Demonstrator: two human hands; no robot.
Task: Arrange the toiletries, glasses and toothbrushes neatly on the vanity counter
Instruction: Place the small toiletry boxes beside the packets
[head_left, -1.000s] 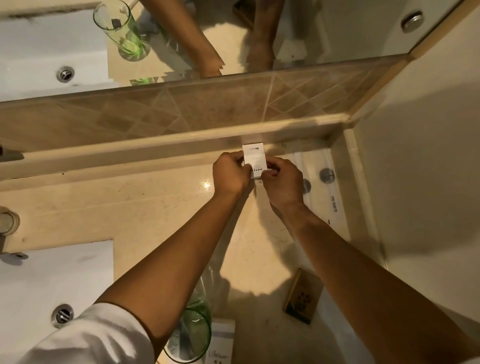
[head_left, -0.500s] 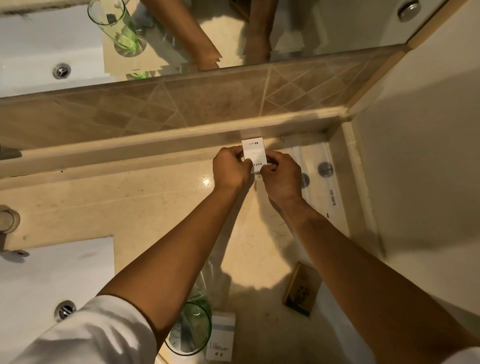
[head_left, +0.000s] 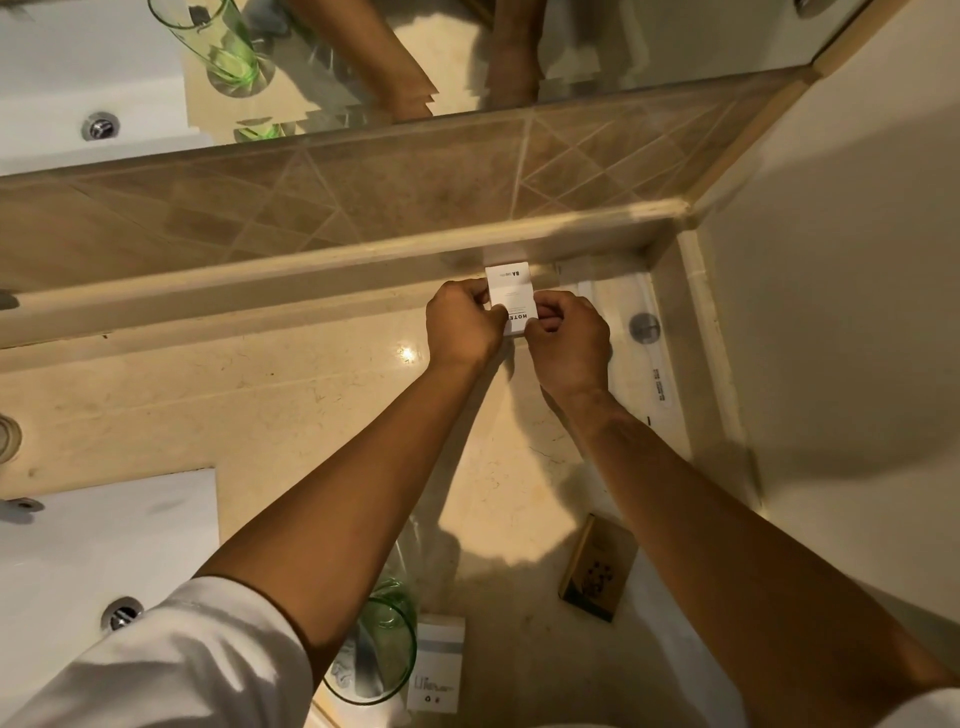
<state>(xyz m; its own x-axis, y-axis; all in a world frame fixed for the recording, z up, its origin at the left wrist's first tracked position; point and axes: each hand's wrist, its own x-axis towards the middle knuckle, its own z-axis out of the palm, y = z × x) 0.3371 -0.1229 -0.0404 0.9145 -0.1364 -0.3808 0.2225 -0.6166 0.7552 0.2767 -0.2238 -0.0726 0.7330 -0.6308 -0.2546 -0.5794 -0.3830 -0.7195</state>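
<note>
Three things are seen at the near edge of the surface (head_left: 291, 415): a green glass (head_left: 376, 649), a white box (head_left: 437, 667) just beside it, and a brown box (head_left: 597, 569) nearer the right edge. None of them has been shifted over the last second. Farther back, a small white carton (head_left: 511, 296) is pinched on each side by the left hand (head_left: 462, 325) and the right hand (head_left: 569, 340), upright against the far ledge, near the far right corner. Over the last second it has been kept in almost the same spot; only squaring appears to be under way, so this placement is judged nearly finished, with the near items yet to be arranged.
</note>
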